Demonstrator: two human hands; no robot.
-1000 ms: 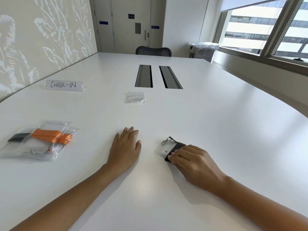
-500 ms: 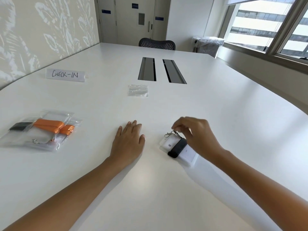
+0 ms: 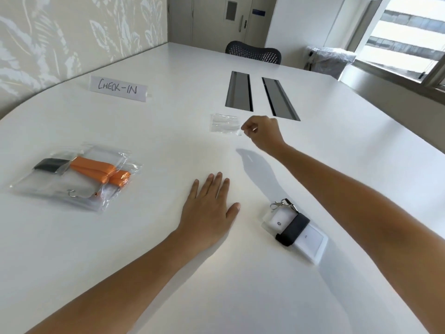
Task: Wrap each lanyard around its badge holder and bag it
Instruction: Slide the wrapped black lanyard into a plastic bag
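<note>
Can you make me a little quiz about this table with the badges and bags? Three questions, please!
1. True or false: the left hand lies flat on the table.
2. What colour is the lanyard wrapped round the badge holder that is not yet in a bag? A orange, B black, C green.
3. Fill the gap: the sign reads "____".
Key: 1 true; 2 B; 3 CHECK-IN.
</note>
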